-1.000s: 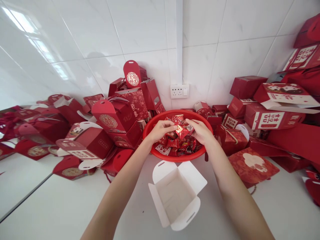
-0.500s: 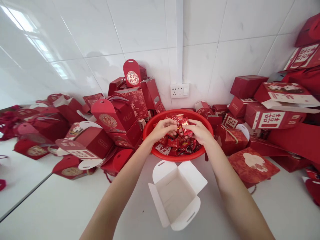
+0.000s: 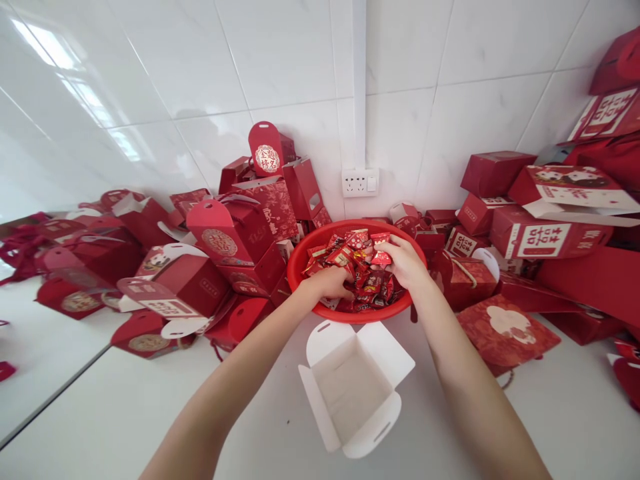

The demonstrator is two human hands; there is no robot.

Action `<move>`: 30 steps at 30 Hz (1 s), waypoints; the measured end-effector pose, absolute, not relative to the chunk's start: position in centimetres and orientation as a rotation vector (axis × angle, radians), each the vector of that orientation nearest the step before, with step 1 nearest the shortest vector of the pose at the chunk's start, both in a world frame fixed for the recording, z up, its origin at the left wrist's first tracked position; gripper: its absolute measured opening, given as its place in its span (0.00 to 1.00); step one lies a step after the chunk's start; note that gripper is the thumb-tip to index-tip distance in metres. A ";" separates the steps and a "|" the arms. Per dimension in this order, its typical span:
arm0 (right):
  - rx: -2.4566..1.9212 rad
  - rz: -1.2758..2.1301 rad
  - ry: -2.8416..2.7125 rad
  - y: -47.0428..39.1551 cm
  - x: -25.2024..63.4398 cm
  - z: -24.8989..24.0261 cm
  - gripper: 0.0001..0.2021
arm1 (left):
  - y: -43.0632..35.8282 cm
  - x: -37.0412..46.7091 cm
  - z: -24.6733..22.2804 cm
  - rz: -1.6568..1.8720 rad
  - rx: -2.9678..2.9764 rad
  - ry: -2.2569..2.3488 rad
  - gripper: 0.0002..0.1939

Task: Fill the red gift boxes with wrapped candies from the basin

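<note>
Red-wrapped candies (image 3: 367, 287) fill a round red plastic basket (image 3: 295, 257) against the wall. My left hand (image 3: 333, 281) dips into the left part of the pile with curled fingers; their tips are partly hidden among the wrappers, and what they grip cannot be made out. Over the right side of the basket, my right hand (image 3: 403, 261) is closed on small red candy packets (image 3: 383, 247). In front of the basket, between my forearms, an unfolded box (image 3: 353, 390) lies with its white inside up and flaps spread. Nothing lies inside it.
Red gift boxes (image 3: 230, 230) are stacked left of the basket, and more red boxes (image 3: 543, 230) pile up on the right. The white tabletop (image 3: 270, 413) has a dark seam at the left. A power socket (image 3: 360, 183) is on the tiled wall behind.
My hands, close together above the candies before, have parted. The left has gone down into the pile; the right has shifted slightly right with candy packets held.
</note>
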State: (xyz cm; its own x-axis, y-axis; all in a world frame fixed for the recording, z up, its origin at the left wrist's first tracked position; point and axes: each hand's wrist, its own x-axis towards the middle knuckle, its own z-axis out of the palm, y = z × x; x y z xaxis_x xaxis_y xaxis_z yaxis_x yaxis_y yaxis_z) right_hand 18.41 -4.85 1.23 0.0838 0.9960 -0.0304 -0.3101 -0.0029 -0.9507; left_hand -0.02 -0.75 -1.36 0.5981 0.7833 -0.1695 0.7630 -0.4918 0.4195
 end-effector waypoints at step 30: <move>-0.928 1.195 -0.694 -3.9 19.0 1.1 0.02 | 1.5 4.1 -2.8 0.160 1.958 1.009 0.76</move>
